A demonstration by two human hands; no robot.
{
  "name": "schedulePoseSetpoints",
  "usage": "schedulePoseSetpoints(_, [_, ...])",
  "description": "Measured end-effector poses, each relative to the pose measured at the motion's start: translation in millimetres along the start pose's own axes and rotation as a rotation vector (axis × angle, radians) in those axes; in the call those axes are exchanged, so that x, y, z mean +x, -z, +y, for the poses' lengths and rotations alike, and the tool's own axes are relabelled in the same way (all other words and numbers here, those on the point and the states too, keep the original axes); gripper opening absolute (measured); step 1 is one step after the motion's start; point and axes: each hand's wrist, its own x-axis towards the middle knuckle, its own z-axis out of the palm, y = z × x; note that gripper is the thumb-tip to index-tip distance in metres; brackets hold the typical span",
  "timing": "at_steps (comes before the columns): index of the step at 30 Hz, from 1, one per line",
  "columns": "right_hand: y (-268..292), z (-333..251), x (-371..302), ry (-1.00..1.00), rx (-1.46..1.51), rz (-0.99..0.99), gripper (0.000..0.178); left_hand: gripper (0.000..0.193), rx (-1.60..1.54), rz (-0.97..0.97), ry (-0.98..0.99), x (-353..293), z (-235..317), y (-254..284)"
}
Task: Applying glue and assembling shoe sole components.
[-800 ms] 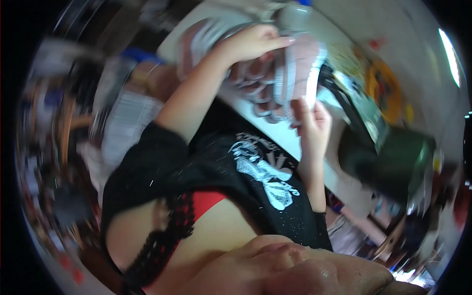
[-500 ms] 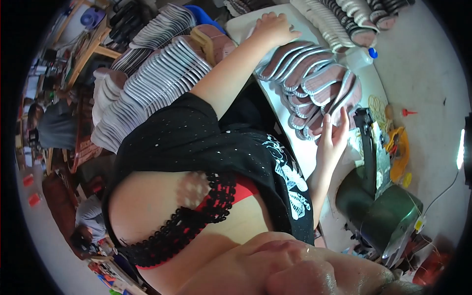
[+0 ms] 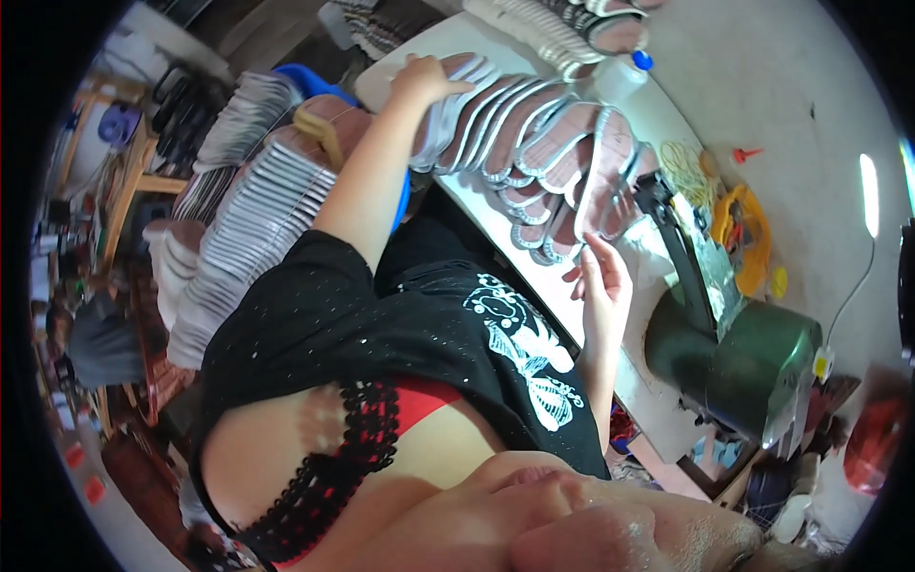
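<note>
A row of pink sandals (image 3: 534, 153) with grey straps lies overlapped on a white table (image 3: 496, 229). My left hand (image 3: 424, 81) reaches far out and rests flat on the row's far end, fingers laid over the last sandal. My right hand (image 3: 599, 281) is at the near end with its fingers spread, the fingertips just touching the nearest sandal (image 3: 581, 224). Neither hand has anything clasped in it. My black shirt and forearms fill the middle of the view.
A green machine (image 3: 748, 372) with a black lever arm (image 3: 672, 224) stands right of my right hand. Behind the row stand a white bottle with a blue cap (image 3: 620, 76) and a second sandal row (image 3: 562, 29). Stacks of pale soles (image 3: 253, 214) and a blue bin (image 3: 295, 81) are at left.
The view has swung and sharpened from a blur. My left hand stays on the far end of the row. My right hand has come off the sandal's edge toward me a little.
</note>
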Motion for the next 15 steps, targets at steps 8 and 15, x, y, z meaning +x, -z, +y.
schedulePoseSetpoints(8, [2.3, -2.1, -9.5, -0.019, -0.005, -0.077, 0.025, 0.082, 0.078, 0.012, 0.081, -30.4, 21.9, 40.6])
schedulePoseSetpoints(15, [-4.8, -26.4, -0.4, 0.039, 0.121, -0.294, 0.039, 0.089, -0.347, -0.007, -0.409, -103.9, 102.2, 79.9])
